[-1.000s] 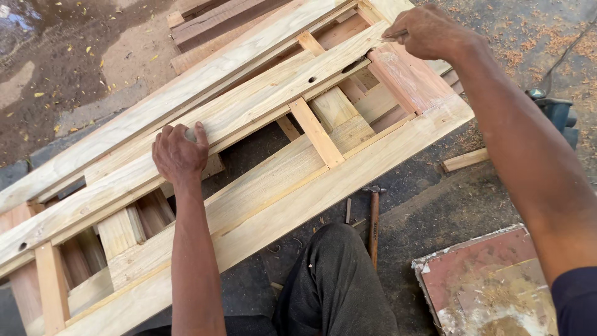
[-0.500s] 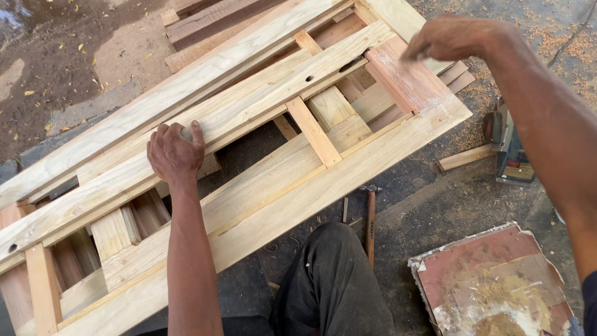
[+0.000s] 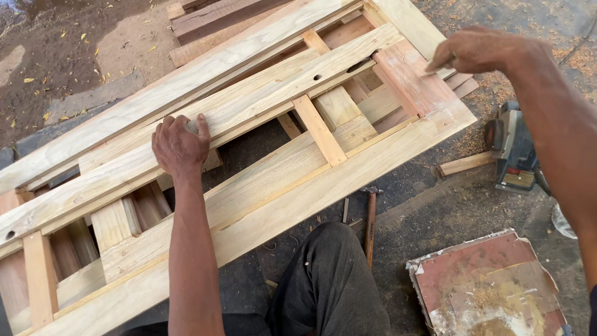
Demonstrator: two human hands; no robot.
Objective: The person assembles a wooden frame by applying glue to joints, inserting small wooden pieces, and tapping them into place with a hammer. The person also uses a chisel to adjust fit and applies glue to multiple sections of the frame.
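Head view: a long, stiff, seemingly heavy wooden frame (image 3: 261, 155) lying across the ground is being pressed by the left hand (image 3: 179, 146), fingers curled on a rail, while the right hand (image 3: 479, 51), fingers pinched together, is being held at its far corner.

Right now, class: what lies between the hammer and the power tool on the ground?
In the head view, between the hammer and the power tool lies a short wood offcut on dark ground strewn with sawdust; nothing else is there.
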